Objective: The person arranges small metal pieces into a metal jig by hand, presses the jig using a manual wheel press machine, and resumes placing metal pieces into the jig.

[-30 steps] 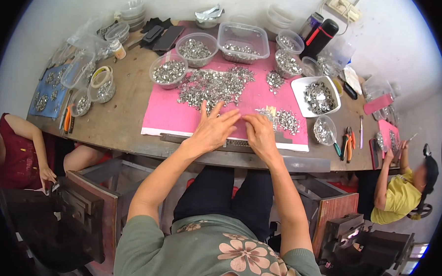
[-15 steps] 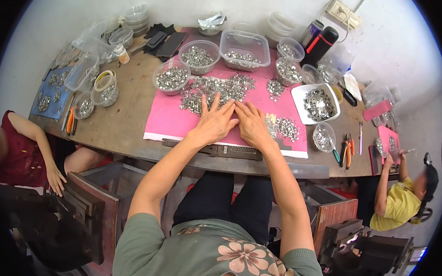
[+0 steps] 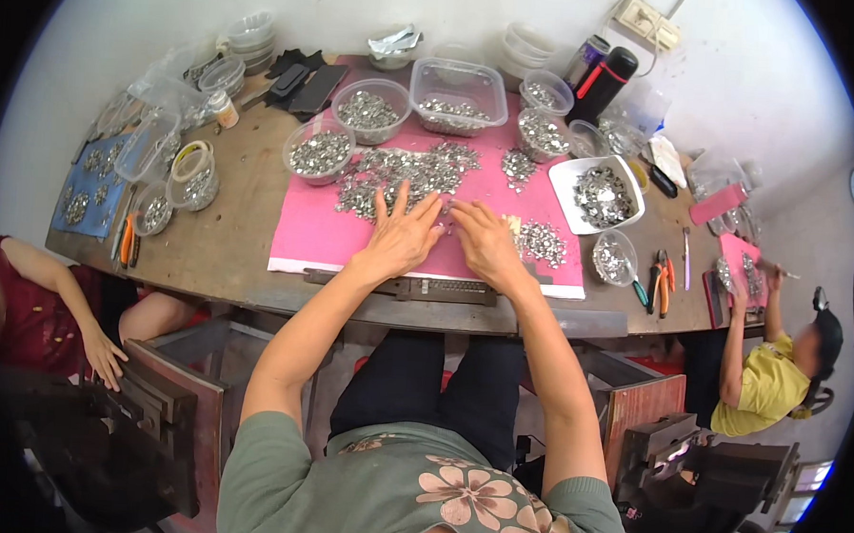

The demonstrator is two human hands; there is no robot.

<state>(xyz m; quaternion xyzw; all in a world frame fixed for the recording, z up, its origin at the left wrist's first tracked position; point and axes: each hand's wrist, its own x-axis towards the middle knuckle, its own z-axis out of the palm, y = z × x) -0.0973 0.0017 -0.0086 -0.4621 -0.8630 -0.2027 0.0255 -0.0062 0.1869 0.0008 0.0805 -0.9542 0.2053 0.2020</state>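
Pink sheeting [image 3: 298, 225] covers the middle of the counter [image 3: 230, 184], and on it lies a loose heap of small, shiny metal pieces [image 3: 407, 170]. The heap sits straight ahead of the person's hands, on the far side of them, its longer spread running left to right and slanting away toward the right. The left hand [image 3: 397, 240] is nearer: palm down, fingers spread, its fingertips overlapping the heap's near edge. The right hand [image 3: 485, 240] is also palm down, fingers extended and closer together, just short of the heap's near right end. A narrow gap separates the hands, with a few stray bits in it. Neither seems to be pinching anything, though what lies beneath the fingers cannot be told.

Just right of the right hand rests a smaller cluster of pieces [image 3: 543, 244]. Beyond the heap stand two round tubs [image 3: 340, 172] and a rectangular container [image 3: 497, 98]; a dark metal bar [image 3: 435, 290] lies nearer the person, along the front edge.
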